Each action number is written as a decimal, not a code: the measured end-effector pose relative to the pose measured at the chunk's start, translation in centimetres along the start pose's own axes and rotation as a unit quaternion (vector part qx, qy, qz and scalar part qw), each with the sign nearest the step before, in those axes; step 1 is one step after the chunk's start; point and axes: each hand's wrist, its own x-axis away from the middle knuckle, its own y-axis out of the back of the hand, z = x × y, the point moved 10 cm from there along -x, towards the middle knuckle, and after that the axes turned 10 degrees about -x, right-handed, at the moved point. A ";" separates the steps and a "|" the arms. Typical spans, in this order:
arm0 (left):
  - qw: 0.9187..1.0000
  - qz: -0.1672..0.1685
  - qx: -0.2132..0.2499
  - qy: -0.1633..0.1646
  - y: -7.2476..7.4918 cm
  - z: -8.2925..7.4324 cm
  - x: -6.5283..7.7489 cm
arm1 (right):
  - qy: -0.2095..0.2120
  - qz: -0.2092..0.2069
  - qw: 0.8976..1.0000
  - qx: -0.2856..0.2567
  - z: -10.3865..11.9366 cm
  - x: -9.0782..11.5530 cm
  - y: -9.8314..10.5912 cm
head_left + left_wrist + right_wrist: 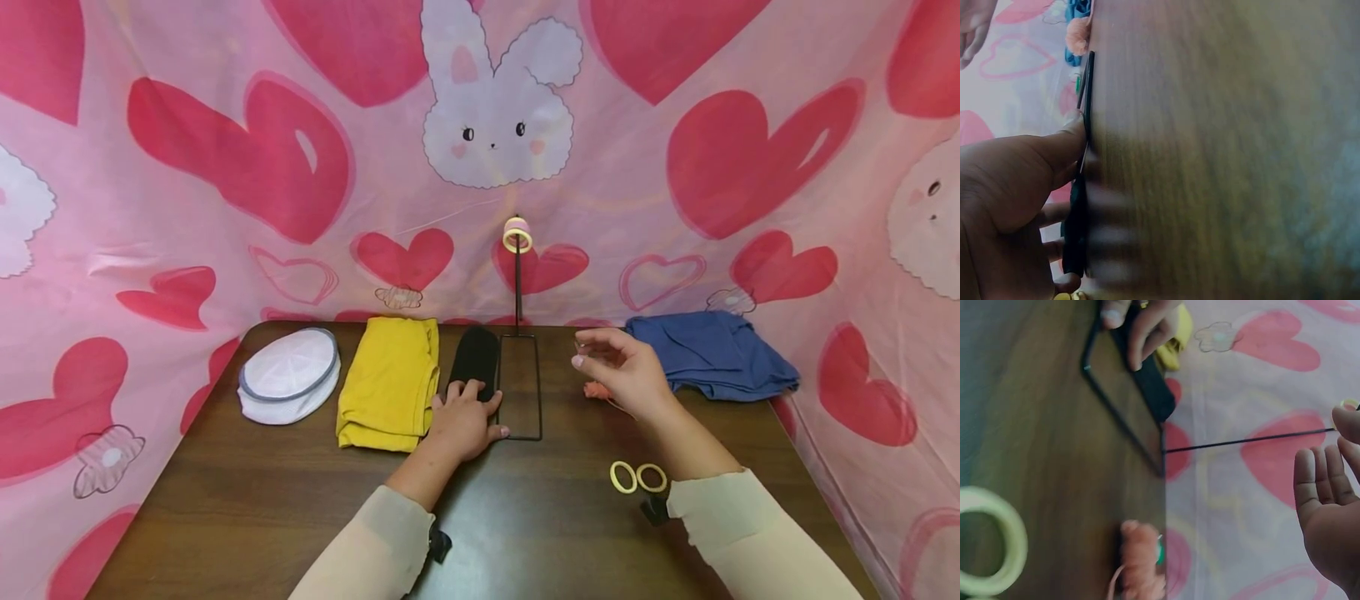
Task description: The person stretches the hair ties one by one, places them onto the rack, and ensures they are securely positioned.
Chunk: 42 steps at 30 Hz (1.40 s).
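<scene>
My left hand point(463, 423) lies over a long black flat thing point(477, 350), fingers spread on its near end. Its thumb touches the near side of the black wire stand's rectangular base point(539, 392). From that base rises a thin upright point(517, 283), with pink and yellow rings point(517, 236) at its top. My right hand point(628, 371) hovers to the right of the stand, thumb and forefinger bent toward each other with a gap between. No held object shows in it. Below lies a small orange yarn bundle point(1139, 559) with a trailing string.
A white cap-like item with a grey rim point(289, 375) and folded yellow cloth point(390, 383) lie on the left. Folded blue cloth point(712, 354) is at the back right. Two pale yellow rings point(651, 478) lie near the right forearm. A pink patterned curtain point(480, 200) surrounds the table.
</scene>
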 end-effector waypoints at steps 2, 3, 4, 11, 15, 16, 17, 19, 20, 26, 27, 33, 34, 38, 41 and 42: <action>1.000 0.001 -0.001 0.001 -0.1 0.0 0.0 | -0.004 0.016 1.000 -0.003 -0.5 0.7 0.2; 1.000 0.001 0.000 0.001 -0.1 0.0 0.0 | 0.001 0.023 1.000 0.010 -0.7 1.1 0.3; 1.000 0.001 -0.001 0.001 -0.1 0.0 0.0 | 0.005 0.031 0.999 0.023 -0.8 1.5 0.5; 1.000 -0.002 -0.002 0.001 -0.2 0.1 -0.1 | 0.044 0.070 0.992 0.095 -1.6 3.9 1.7; 1.000 -0.004 0.000 0.001 -0.2 0.1 -0.1 | 0.038 0.073 0.988 0.131 -2.2 5.3 2.4; 1.000 -0.004 0.001 0.001 -0.2 0.1 -0.1 | 0.037 0.072 0.986 0.144 -2.3 5.7 2.6; 1.000 -0.003 0.002 0.001 -0.2 0.1 0.0 | 0.036 0.071 0.984 0.157 -2.5 6.0 2.7; 1.000 -0.002 0.002 0.002 -0.2 0.1 0.0 | 0.043 0.076 0.981 0.175 -2.6 6.6 2.8; 1.000 -0.002 0.002 0.002 -0.1 0.1 0.0 | 0.047 0.081 0.979 0.180 -2.7 6.9 2.8; 1.000 -0.002 0.003 -0.001 0.0 0.1 0.1 | 0.065 0.117 0.971 0.199 -3.6 8.4 2.7; 1.000 -0.002 0.003 -0.001 0.0 0.1 0.1 | 0.068 0.121 0.968 0.208 -3.7 8.5 2.7; 1.000 -0.003 0.004 -0.001 -0.1 0.1 0.0 | 0.087 0.148 0.942 0.287 -4.4 9.5 2.6; 1.000 -0.003 0.004 -0.001 -0.1 0.1 0.0 | 0.093 0.155 0.936 0.301 -4.4 9.7 2.5; 1.000 -0.002 0.005 -0.002 -0.1 0.1 0.1 | 0.114 0.187 0.914 0.341 -4.7 10.4 2.1; 1.000 -0.002 0.007 -0.001 -0.1 0.1 0.1 | 0.118 0.211 0.903 0.356 -5.0 10.8 1.8; 1.000 -0.001 0.007 -0.001 -0.1 0.1 0.1 | 0.119 0.218 0.899 0.360 -5.1 11.0 1.7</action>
